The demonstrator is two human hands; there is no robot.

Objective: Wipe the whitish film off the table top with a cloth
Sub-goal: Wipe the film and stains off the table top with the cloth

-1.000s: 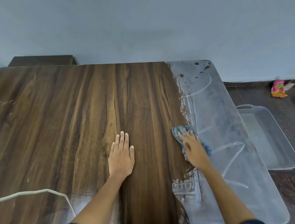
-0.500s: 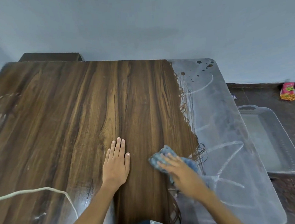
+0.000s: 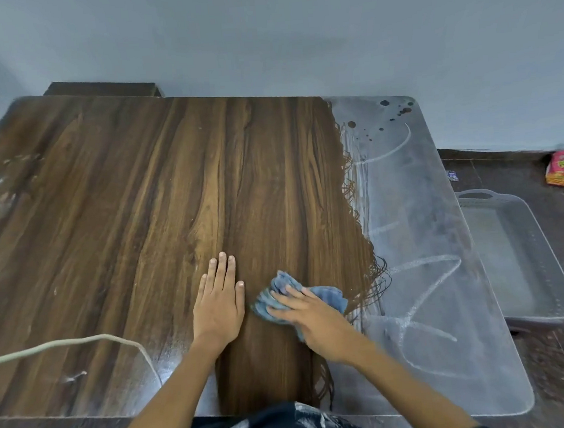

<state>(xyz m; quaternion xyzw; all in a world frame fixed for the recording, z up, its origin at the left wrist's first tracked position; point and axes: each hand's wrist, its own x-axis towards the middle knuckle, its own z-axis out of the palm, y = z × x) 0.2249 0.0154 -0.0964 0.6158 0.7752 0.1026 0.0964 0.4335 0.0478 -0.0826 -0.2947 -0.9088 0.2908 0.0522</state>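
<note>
Pressing a crumpled blue cloth [image 3: 282, 298] onto the wood-grain table top [image 3: 138, 208] with the right hand [image 3: 311, 319], fingers spread over the bunched fabric, near the front edge; resting the left hand [image 3: 219, 303] flat and relaxed just beside the cloth, holding nothing; whitish film [image 3: 420, 236] covering the right strip of the table; grey tray [image 3: 516, 256] and snack packet [image 3: 562, 169] on the floor beyond; pale cord [image 3: 65, 345] across the near left.
</note>
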